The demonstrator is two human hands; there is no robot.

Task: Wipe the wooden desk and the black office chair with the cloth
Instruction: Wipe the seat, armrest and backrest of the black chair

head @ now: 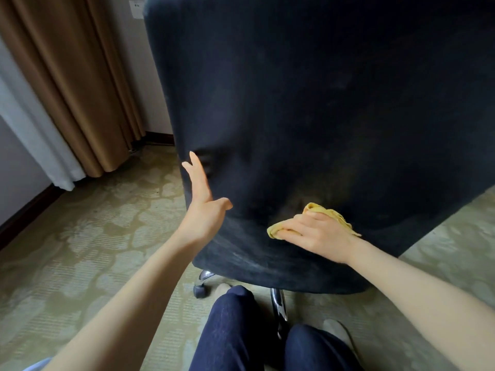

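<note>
The black office chair fills most of the view, its fabric back facing me. My right hand grips a bunched yellow cloth and presses it against the lower part of the chair back. My left hand lies flat with straight fingers on the chair back's left edge. The wooden desk is out of sight.
The chair's chrome base legs and a black caster stand on the patterned carpet just ahead of my knees. Brown curtains and a white sheer curtain hang at the left. A wall socket sits on the far wall.
</note>
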